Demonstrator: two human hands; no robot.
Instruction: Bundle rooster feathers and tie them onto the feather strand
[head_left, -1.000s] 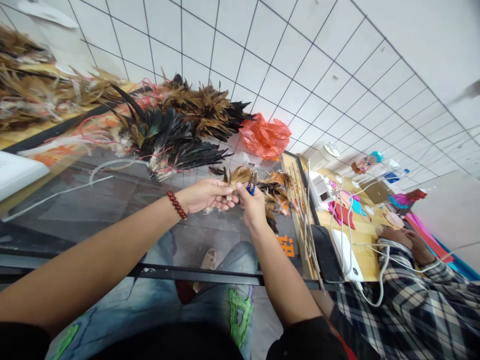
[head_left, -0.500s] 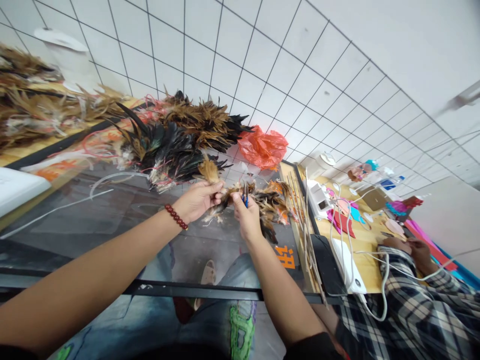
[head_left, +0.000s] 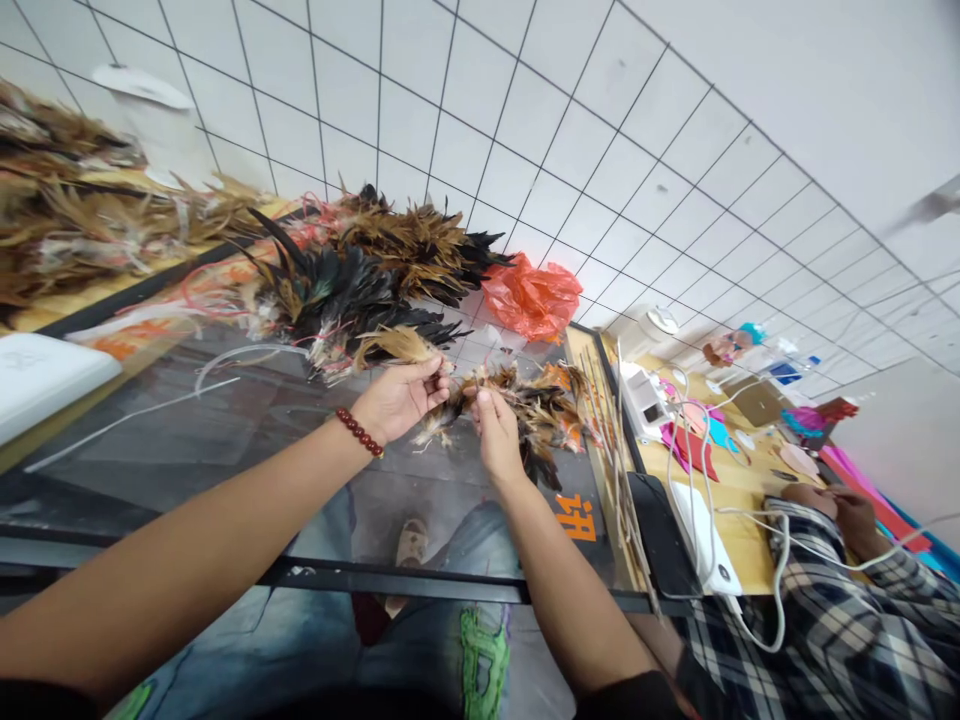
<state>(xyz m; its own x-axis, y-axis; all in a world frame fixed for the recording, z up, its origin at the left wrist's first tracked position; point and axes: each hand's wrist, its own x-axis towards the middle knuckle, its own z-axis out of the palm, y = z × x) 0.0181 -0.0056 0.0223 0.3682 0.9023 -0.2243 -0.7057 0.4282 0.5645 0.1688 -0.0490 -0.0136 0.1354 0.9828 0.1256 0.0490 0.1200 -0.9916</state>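
My left hand (head_left: 401, 398), with a red bead bracelet (head_left: 359, 432) at the wrist, pinches a tan feather (head_left: 390, 346) that curls up and to the left. My right hand (head_left: 495, 428) is closed on the feathers of a small brown and black pile (head_left: 536, 410) on the glass table (head_left: 225, 420). Both hands are close together above the glass, near the pile's left end. The blue tool seen earlier in the right hand is hidden.
Large bundles of dark and brown feathers (head_left: 360, 270) lie at the back of the table. An orange plastic bag (head_left: 532, 295) sits by the tiled wall. Thin sticks (head_left: 611, 430) lie along the table's right edge. A person in a plaid sleeve (head_left: 840, 600) works at a wooden table to the right.
My left hand has pulled one tan feather out to the left, away from the pile. My right hand stayed on the pile and the blue tool went out of sight.
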